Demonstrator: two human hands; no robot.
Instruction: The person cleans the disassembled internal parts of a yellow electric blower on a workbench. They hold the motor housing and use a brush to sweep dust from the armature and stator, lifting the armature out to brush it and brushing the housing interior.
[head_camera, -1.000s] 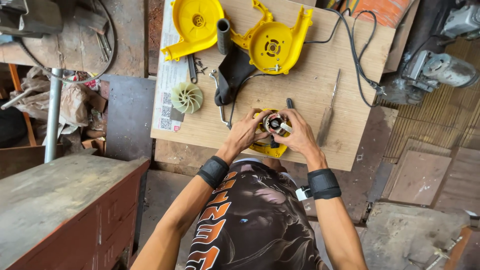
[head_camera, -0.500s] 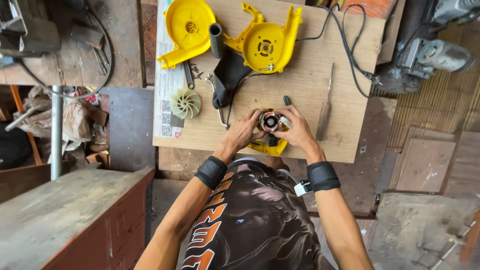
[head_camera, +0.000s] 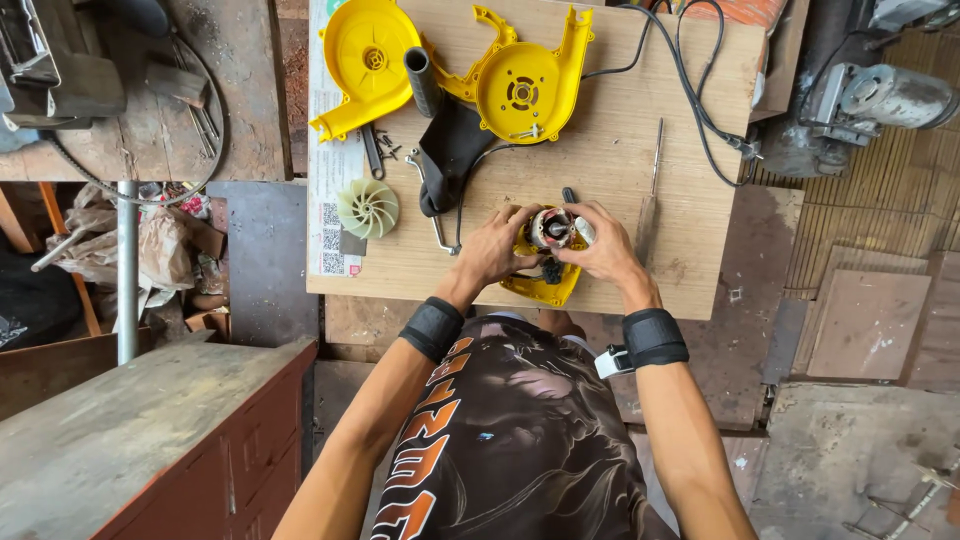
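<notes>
Place: looked like a scrappy repair workshop
Clues: worn plywood bench (head_camera: 640, 260), yellow blower shells (head_camera: 530, 85) pulled apart, loose screws (head_camera: 385, 145), bench grinder (head_camera: 870, 100) sat nearby

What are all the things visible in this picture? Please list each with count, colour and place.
motor: 1, grey metal, between both hands
housing piece: 1, yellow, under the motor
housing shells: 2, yellow, far end of board, second at
fan wheel: 1, pale cream, board's left side
tube: 1, dark grey, between the shells
cable: 1, black, board's right part
board: 1, light wood, centre
cabinet: 1, red-brown, lower left
wristbands: 2, black, on wrists
left hand: on the motor
right hand: on the motor
</notes>
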